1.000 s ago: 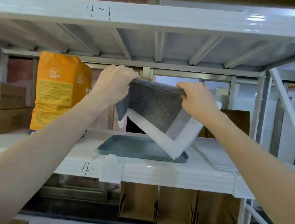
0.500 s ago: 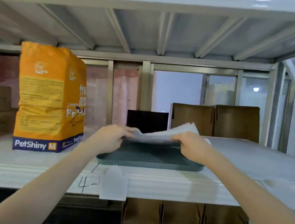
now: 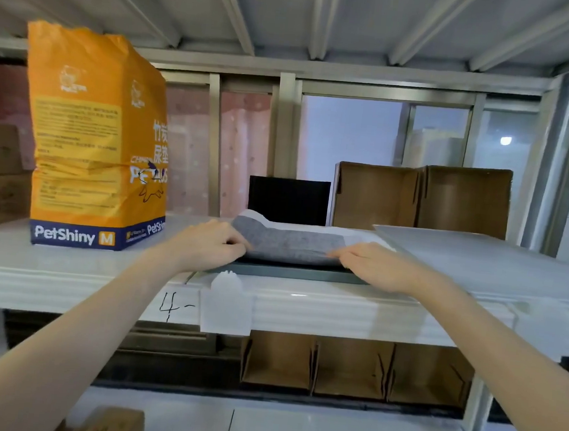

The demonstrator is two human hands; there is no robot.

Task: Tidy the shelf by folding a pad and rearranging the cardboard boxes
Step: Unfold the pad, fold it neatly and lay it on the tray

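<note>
A grey-and-white pad (image 3: 289, 241) is lying folded on a dark tray (image 3: 292, 271) at the front of a white shelf (image 3: 65, 265), its long axis running left to right along the shelf edge and its folded grey face turned up toward the camera. A second ago the pad was being held up in the air above the tray, hanging at a slant from both hands; half a second ago it was coming down onto the tray, and it is now resting flat there, which suggests the folding is nearly finished and the cardboard boxes are next. The left hand (image 3: 205, 242) is pressing on the pad's left end with curled fingers, and the right hand (image 3: 372, 262) is pressing flat on its right end, the two hands well apart; whether either is pinching the fabric cannot be told. Behind the tray, a black panel (image 3: 288, 200) is standing upright, with open cardboard boxes (image 3: 422, 200) to its right. Left of the tray an orange PetShiny bag (image 3: 90, 136) is standing.
</note>
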